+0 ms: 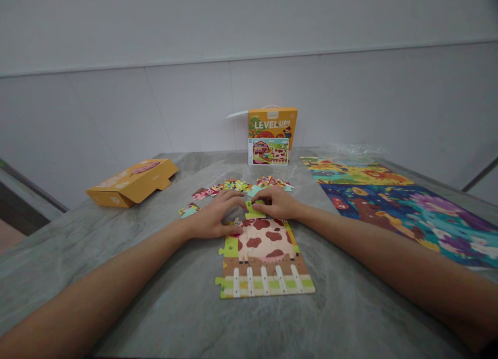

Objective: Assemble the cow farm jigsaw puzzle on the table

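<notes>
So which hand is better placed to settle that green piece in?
Probably the right hand: it holds the green piece at the far edge of the cow puzzle, while the left hand is at its far-left corner.

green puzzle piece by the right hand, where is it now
In the head view, the green puzzle piece is near the middle, touching the right hand's fingers, at the far edge of the joined cow puzzle.

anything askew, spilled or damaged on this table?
Nothing looks spilled or damaged. Two mildly untidy spots: crumpled clear plastic lies at the table's back right like stray packaging, and the upright LEVEL UP! box has a white flap jutting out left, as if left open.
</notes>
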Motion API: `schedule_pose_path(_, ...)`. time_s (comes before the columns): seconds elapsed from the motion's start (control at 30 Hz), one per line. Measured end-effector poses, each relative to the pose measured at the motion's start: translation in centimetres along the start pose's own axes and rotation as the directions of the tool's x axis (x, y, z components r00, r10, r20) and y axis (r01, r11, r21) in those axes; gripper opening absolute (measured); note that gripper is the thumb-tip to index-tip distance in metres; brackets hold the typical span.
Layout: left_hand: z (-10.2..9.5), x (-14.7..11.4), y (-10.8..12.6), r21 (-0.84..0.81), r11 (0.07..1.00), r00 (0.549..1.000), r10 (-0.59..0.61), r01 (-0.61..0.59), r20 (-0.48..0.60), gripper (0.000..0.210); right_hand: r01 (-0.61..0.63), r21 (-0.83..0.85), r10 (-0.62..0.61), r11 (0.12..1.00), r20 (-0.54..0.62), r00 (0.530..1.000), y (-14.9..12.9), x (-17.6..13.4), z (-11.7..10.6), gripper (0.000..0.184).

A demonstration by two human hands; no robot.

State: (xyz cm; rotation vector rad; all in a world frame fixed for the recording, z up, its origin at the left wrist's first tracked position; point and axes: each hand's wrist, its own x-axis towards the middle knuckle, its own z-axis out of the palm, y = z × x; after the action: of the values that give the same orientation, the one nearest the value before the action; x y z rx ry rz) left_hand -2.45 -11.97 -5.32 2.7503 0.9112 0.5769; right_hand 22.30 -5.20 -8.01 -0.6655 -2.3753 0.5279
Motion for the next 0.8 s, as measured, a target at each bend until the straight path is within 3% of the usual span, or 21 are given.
schedule_pose_path(0.1, -0.13, 0.0, 0.16, 0.059, 0.994, 0.995, 0.083, -0.087, 0.06, 0.033, 0.113, -0.093, -0.115, 0.989, -0.019, 0.993, -0.01, -0.07, -0.14, 0.018)
schedule_pose_path(0.2, -0.14, 0.0, 0.12, 0.071, 0.993, 0.992, 0.092, -0.098, 0.087, 0.03, 0.159, -0.181, -0.165, 0.97, -0.017, 0.986, 0.14, -0.09, -0.24, 0.018)
schedule_pose_path(0.33, -0.16, 0.0, 0.09, 0.074, 0.994, 0.992, 0.072, -0.079, 0.101, 0.032, 0.163, -0.233, -0.168, 0.959, -0.005, 0.986, 0.16, -0.14, -0.34, 0.016)
schedule_pose_path(0.8, -0.06, -0.01, -0.05, 0.032, 0.998, 0.993, 0.051, -0.054, 0.108, 0.034, 0.164, -0.181, -0.16, 0.97, 0.035, 0.987, 0.3, -0.01, -0.36, 0.012)
